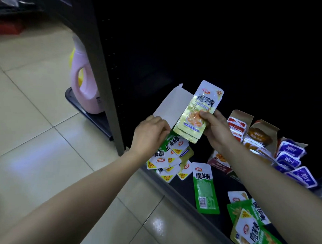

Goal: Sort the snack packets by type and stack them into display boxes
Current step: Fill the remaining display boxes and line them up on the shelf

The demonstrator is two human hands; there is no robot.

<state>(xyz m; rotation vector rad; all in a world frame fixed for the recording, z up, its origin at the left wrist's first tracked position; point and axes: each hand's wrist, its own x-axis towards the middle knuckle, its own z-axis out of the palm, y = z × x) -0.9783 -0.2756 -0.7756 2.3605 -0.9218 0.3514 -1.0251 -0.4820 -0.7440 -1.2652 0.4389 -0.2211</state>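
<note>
My right hand (214,126) grips a small stack of pale yellow snack packets (200,107), held upright above the dark shelf. My left hand (150,134) reaches down with curled fingers into a display box with a white flap (169,105); it touches the green and white packets (174,148) lying in the box, but its fingertips are hidden. A single green packet (204,188) lies flat on the shelf. More green and yellow packets (251,222) are piled at the lower right.
Brown display boxes hold red packets (236,125), orange packets (258,136) and blue packets (293,159) on the right. A grey shelf upright (102,83) stands on the left, with a pink detergent bottle (85,82) behind it. A tiled floor (38,126) lies to the left.
</note>
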